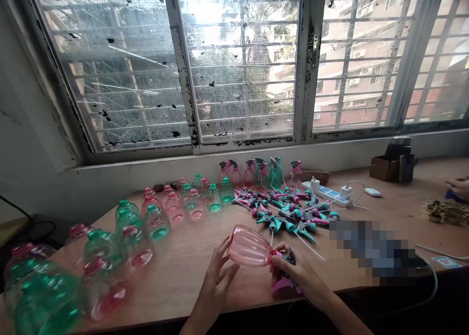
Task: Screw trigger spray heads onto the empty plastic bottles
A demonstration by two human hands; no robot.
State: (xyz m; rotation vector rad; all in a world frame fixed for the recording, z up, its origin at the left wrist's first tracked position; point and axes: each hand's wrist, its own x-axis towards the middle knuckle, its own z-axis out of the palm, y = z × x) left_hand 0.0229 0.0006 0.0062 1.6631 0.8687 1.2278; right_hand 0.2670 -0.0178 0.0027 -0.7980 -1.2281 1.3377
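A clear pink spray bottle [249, 247] lies sideways in the air over the front of the table, its neck to the right. My left hand [220, 271] holds its base end between thumb and fingers. At the neck, my right hand [293, 266] is closed around a pink and grey spray head [284, 282], which meets the bottle's mouth; how far it is screwed on I cannot tell. Behind the hands lies a pile of loose spray heads [289, 210] in pink, teal and grey, with white tubes.
Several open pink and green bottles [157, 222] stand at the left. Bottles with heads [262, 174] line the window wall. A power strip [328, 192], a blurred-out phone-like object [377, 254], cables and a brown box [390, 166] are at right. Another person's hand [459, 188] shows at the far right.
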